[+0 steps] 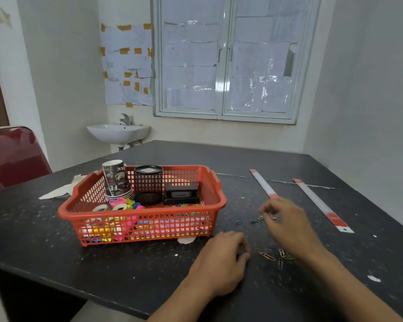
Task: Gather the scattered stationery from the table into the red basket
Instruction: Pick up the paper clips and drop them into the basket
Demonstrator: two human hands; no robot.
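Left hand (pixel 221 259): fingers (pixel 241 248) curled on table (pixel 137 263) | right hand (pixel 286 221): blurred over paper clips (pixel 239 222)

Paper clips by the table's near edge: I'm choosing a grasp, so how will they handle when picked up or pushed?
Probably very light: the paper clips are thin wire loops. They lie flat on the hard table, so likely fiddly to pinch, easier to slide. Unlikely to roll.

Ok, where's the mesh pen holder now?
Head view: the black mesh pen holder stands upright inside the red basket, at the back, between the stack of paper cups on the left and a black desk tool on the right.
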